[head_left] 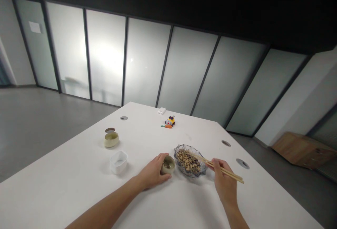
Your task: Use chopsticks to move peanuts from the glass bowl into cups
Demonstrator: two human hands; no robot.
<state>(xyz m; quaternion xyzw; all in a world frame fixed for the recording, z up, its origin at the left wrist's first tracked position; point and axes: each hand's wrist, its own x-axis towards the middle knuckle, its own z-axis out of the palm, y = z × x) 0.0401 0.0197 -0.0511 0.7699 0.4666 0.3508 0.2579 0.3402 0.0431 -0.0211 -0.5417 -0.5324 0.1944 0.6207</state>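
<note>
My left hand is wrapped round a small greenish cup that stands on the white table, with a few dark bits inside it. My right hand grips a pair of wooden chopsticks, whose tips reach into a glass dish full of nuts in their shells. The cup stands just left of the dish, nearly touching it.
A second greenish cup and a white plastic tub stand to the left. A small yellow toy and a white box lie near the far edge. Round cable holes dot the tabletop. A wooden cabinet stands at right.
</note>
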